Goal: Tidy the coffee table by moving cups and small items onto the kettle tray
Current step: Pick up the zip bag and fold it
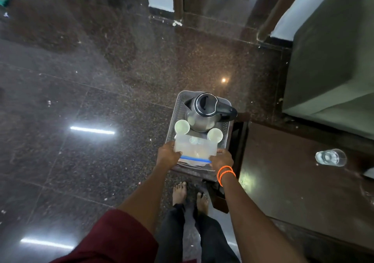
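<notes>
Left hand (169, 154): gripped the clear lidded box's (195, 149) left end.
Right hand (221, 158): gripped its right end.
Box: over the kettle tray's (178, 109) near end, by two cups (182, 126).
Advice: lower level, clear of cups.
Table (293, 181): a glass (330, 157) remained.

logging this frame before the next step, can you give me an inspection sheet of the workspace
surface: dark wooden coffee table, glossy; the tray is held out past its left edge, over the floor.
job's things: steel electric kettle upright at the tray's far end; two white cups upright beside it; clear zip bag with a blue seal at the near end.
clutter: clear drinking glass lying on its side on the table.
grippers: left hand and right hand grip the tray's near end at the bag's corners; orange bands on the right wrist.
cables: nothing seen.
surroundings: polished dark stone floor, grey-green upholstered seat beyond the table, bare feet below.
</notes>
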